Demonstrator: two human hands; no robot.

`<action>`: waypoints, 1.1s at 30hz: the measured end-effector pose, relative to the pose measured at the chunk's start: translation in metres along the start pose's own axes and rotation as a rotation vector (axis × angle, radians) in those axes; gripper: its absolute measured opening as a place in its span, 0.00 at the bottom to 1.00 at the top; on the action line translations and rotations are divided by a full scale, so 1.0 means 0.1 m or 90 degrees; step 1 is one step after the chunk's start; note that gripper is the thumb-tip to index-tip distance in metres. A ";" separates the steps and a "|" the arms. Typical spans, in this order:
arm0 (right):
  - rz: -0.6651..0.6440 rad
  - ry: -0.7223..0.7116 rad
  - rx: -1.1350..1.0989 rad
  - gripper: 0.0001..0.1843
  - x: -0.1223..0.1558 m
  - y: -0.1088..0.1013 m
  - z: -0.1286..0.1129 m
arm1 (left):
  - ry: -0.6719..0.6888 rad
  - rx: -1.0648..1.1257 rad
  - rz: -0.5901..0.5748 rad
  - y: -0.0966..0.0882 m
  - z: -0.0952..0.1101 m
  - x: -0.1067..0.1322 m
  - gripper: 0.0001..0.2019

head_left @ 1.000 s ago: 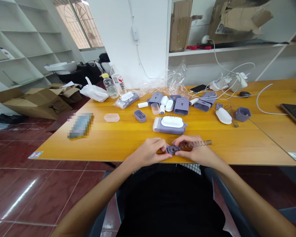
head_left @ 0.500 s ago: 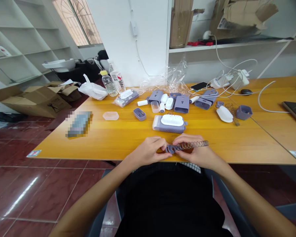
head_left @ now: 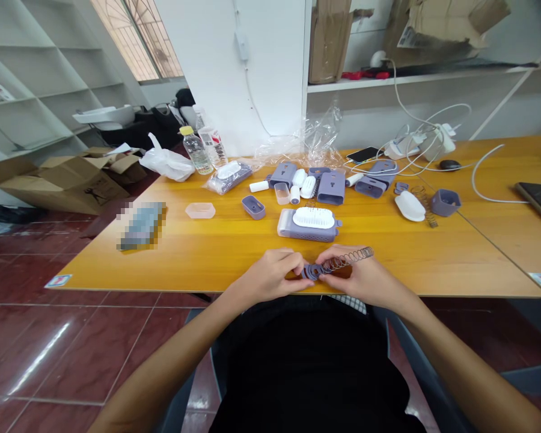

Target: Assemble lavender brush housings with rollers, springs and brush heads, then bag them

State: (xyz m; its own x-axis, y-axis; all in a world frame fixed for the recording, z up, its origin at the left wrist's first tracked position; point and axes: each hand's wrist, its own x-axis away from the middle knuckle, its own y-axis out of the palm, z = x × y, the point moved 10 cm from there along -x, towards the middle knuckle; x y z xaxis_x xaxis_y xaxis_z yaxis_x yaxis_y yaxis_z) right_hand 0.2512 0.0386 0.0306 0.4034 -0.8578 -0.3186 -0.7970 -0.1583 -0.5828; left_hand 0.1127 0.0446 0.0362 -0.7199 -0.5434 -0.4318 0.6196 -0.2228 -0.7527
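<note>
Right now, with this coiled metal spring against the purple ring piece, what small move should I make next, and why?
Probably slide your right hand along the coiled metal spring: its far end sticks out unsupported, tilting up to the right, while your left hand pinches the purple ring piece.

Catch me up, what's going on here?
A person at a wooden table is handling a metal coil spring with both hands: the left hand is at a lavender plastic disc on the spring's end, and the right hand grips near it. A white-bristled lavender brush body lies just beyond.
</note>
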 end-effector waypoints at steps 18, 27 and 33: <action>-0.030 -0.033 0.017 0.09 0.01 -0.03 -0.06 | 0.002 0.014 -0.016 0.04 -0.02 0.02 0.17; -0.034 -0.040 0.014 0.10 0.01 -0.01 -0.06 | 0.016 0.031 -0.010 0.03 -0.01 0.02 0.17; -0.033 -0.024 -0.012 0.09 0.00 -0.02 -0.01 | 0.015 0.024 -0.013 0.03 -0.01 0.02 0.17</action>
State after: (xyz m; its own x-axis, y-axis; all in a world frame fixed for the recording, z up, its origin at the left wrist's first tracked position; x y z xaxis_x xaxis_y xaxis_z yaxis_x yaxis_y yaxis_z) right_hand 0.2521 0.0380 0.0324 0.4603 -0.8293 -0.3169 -0.7831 -0.2111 -0.5850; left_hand 0.1126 0.0437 0.0328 -0.7390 -0.5200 -0.4284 0.6158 -0.2634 -0.7425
